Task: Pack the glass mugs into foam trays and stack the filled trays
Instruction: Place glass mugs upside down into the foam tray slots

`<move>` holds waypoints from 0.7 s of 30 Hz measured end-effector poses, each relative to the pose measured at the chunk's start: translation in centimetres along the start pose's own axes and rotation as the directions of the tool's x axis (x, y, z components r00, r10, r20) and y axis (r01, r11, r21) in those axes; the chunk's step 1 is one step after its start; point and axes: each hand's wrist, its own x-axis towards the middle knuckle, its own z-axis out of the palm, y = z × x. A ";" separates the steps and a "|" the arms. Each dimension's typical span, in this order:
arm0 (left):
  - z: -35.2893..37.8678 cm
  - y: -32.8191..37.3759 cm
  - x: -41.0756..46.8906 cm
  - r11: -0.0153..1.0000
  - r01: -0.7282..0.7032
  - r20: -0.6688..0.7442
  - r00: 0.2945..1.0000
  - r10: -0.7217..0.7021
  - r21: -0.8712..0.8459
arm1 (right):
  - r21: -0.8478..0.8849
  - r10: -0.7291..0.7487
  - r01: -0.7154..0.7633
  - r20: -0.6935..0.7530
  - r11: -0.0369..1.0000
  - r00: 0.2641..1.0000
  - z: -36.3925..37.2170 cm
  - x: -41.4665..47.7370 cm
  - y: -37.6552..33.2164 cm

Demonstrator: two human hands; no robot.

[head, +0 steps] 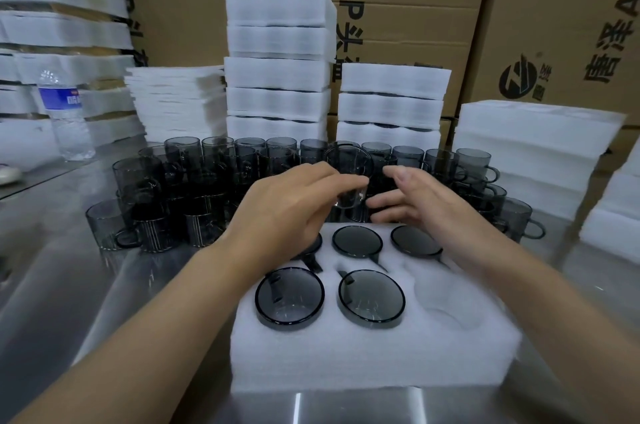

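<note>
a slick, brittle glass mug [348,178] is being gripped round its wall by the left hand [287,209] above the foam tray's [363,361] far edge; the right hand [415,198] is seemingly being held open.

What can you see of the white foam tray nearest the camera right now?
The foam tray is a thick white block lying flat on the steel table, with six round pockets in two rows. Five hold smoky grey mugs, handles in slots; the near right pocket is empty. The left hand hangs over its far left corner.
</note>
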 end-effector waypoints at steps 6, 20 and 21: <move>0.1 0.0 0.3 0.992 -0.128 -0.006 0.992 0.128 0.021 | -0.015 -0.026 0.025 -0.017 1.000 1.000 0.3 0.5 0.8; 0.4 -0.2 -0.1 0.988 0.147 -0.043 0.988 -0.149 -0.039 | -0.057 0.000 -0.003 -0.053 0.998 0.999 0.2 0.7 1.1; 0.4 -0.3 -0.2 0.981 0.186 -0.015 0.982 -0.187 -0.052 | -0.058 0.001 -0.004 -0.055 0.998 0.998 0.1 0.7 1.1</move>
